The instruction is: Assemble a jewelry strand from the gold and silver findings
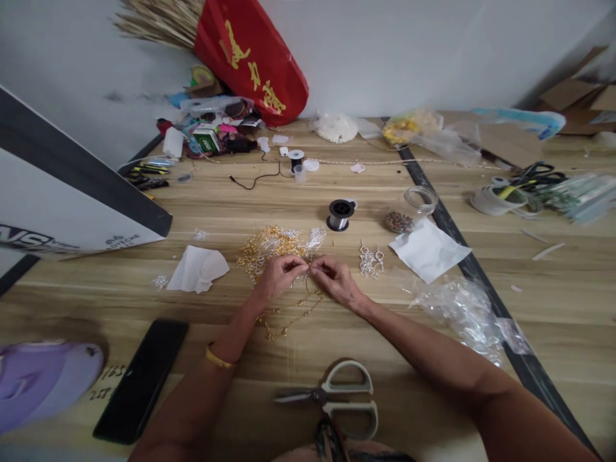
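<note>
Both hands meet at the middle of the table. My left hand (283, 276) is closed in a pinch, its fingertips almost against those of my right hand (334, 277), which pinches too. A thin gold chain (298, 316) with small beads hangs from between the fingertips and trails on the wood in a loop; which hand grips it, and by what piece, is too small to see clearly. Just behind the hands lies a pile of gold and silver jewelry findings (269, 244). Silver rings and links (370, 262) sit right of my right hand.
Scissors (327, 398) lie near the front edge, a black phone (142, 382) to the left. Behind the hands stands a wire spool (339, 215). On the right are a jar of beads (404, 217), white paper (430, 250) and clear plastic bags (464, 314). A large box (72, 192) stands left.
</note>
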### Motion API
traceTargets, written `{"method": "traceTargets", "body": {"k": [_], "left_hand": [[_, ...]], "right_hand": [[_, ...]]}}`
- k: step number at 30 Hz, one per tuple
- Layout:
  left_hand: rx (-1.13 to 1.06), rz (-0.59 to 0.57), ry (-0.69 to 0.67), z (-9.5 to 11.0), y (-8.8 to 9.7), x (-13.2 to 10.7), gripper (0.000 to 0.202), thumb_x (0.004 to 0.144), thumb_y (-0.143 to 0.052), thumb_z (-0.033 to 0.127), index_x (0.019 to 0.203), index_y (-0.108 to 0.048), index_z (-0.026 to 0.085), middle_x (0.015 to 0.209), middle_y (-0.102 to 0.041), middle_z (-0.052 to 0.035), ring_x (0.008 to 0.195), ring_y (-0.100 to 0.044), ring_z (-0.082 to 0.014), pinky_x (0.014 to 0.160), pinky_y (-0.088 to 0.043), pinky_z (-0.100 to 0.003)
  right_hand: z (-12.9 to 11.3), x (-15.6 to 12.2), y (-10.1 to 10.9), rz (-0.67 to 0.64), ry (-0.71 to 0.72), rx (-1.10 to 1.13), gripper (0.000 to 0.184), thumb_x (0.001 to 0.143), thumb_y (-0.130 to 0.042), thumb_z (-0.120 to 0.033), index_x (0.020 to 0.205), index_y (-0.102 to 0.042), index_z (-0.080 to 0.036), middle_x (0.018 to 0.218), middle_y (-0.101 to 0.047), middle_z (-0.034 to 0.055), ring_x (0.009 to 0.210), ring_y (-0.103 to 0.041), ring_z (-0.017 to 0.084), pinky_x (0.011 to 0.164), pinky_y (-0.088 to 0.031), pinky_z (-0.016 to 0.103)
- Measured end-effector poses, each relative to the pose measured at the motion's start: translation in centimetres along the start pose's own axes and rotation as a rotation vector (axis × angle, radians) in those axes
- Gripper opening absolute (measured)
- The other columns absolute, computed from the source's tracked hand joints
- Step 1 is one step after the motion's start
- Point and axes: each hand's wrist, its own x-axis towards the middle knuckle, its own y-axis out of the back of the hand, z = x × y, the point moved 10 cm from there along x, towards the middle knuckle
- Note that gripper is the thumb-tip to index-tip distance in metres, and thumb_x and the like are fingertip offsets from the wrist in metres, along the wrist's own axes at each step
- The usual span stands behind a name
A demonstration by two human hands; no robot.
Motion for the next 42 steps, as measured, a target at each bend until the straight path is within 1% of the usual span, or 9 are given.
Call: {"method": "traceTargets", "body": {"k": [7,12,20,24,27,30,33,36,42], "left_hand": [[0.005,-0.028,-0.006,-0.3,-0.3,0.0,0.02,0.08,-0.06,0.032,0.076,-0.066,0.013,0.069,-0.066,-0.0011,0.063,-0.057,-0.0113,0.059,-0.043,-0.021],[0.025,-0.036,-0.031,-0.2,-0.6,-0.1,0.019,0.08,-0.06,0.032,0.077,-0.067,0.014,0.07,-0.066,-0.0011,0.062,-0.057,-0.0114,0.058,-0.044,-0.021],[0.035,-0.049,-0.031,-0.2,-0.5,-0.1,0.02,0.08,-0.06,0.031,0.077,-0.067,0.013,0.069,-0.066,-0.0013,0.062,-0.057,-0.0115,0.058,-0.044,-0.021],[0.065,-0.02,-0.032,-0.2,0.0,-0.1,0.02,0.081,-0.059,0.031,0.076,-0.065,0.013,0.069,-0.065,-0.0015,0.062,-0.056,-0.0116,0.058,-0.043,-0.021],[0.149,0.036,-0.063,0.0,0.7,0.0,0.016,0.082,-0.058,0.027,0.076,-0.065,0.014,0.07,-0.066,-0.0018,0.062,-0.057,-0.0122,0.06,-0.044,-0.023],[0.332,0.069,-0.142,0.6,1.0,0.1,0.01,0.081,-0.06,0.021,0.074,-0.065,0.016,0.073,-0.067,-0.003,0.068,-0.059,-0.0143,0.067,-0.046,-0.026],[0.497,0.028,-0.224,1.0,0.2,0.1,0.008,0.081,-0.06,0.016,0.077,-0.067,0.016,0.079,-0.067,-0.0046,0.077,-0.06,-0.0171,0.077,-0.046,-0.031],[0.614,-0.03,-0.268,0.8,-0.7,-0.1,0.008,0.082,-0.06,0.018,0.084,-0.068,0.018,0.084,-0.065,-0.0054,0.083,-0.058,-0.0189,0.082,-0.045,-0.033],[0.731,-0.082,-0.303,0.6,-1.5,-0.2,0.011,0.085,-0.057,0.02,0.086,-0.068,0.019,0.088,-0.062,-0.005,0.086,-0.055,-0.0191,0.086,-0.044,-0.035]], "right_hand": [[-1.6,-0.5,0.6,0.069,0.127,-0.101,0.021,0.084,-0.059,-0.036,0.093,-0.065,-0.017,0.082,-0.062,0.0039,0.068,-0.056,0.014,0.06,-0.043,0.024],[-1.7,-0.5,0.8,0.082,0.117,-0.154,0.019,0.085,-0.057,-0.034,0.085,-0.066,-0.018,0.076,-0.062,0.0033,0.067,-0.055,0.015,0.06,-0.043,0.025],[-1.8,-0.4,0.6,0.076,0.128,-0.244,0.019,0.086,-0.053,-0.031,0.085,-0.066,-0.017,0.075,-0.062,0.0045,0.065,-0.053,0.015,0.061,-0.041,0.026],[-1.7,-0.3,0.7,0.084,0.12,-0.262,0.02,0.087,-0.052,-0.032,0.084,-0.065,-0.017,0.073,-0.06,0.0032,0.062,-0.05,0.014,0.06,-0.039,0.025],[-1.3,-0.2,1.0,0.101,0.077,-0.238,0.019,0.086,-0.053,-0.031,0.081,-0.063,-0.016,0.07,-0.059,0.002,0.06,-0.049,0.012,0.057,-0.038,0.024],[-0.8,-0.1,1.2,0.106,0.035,-0.194,0.019,0.085,-0.053,-0.031,0.08,-0.062,-0.016,0.068,-0.057,0.0012,0.058,-0.047,0.012,0.054,-0.036,0.023],[-0.5,-0.2,1.3,0.114,0.01,-0.147,0.019,0.085,-0.053,-0.032,0.081,-0.061,-0.016,0.067,-0.056,0.0007,0.056,-0.047,0.011,0.052,-0.036,0.022],[-0.4,-0.2,1.3,0.122,-0.006,-0.129,0.019,0.084,-0.053,-0.033,0.081,-0.06,-0.016,0.067,-0.055,0.0007,0.055,-0.046,0.011,0.051,-0.036,0.022],[-0.5,-0.1,1.4,0.126,-0.012,-0.128,0.019,0.083,-0.054,-0.033,0.081,-0.061,-0.015,0.068,-0.057,0.0014,0.055,-0.047,0.011,0.052,-0.037,0.023]]}}
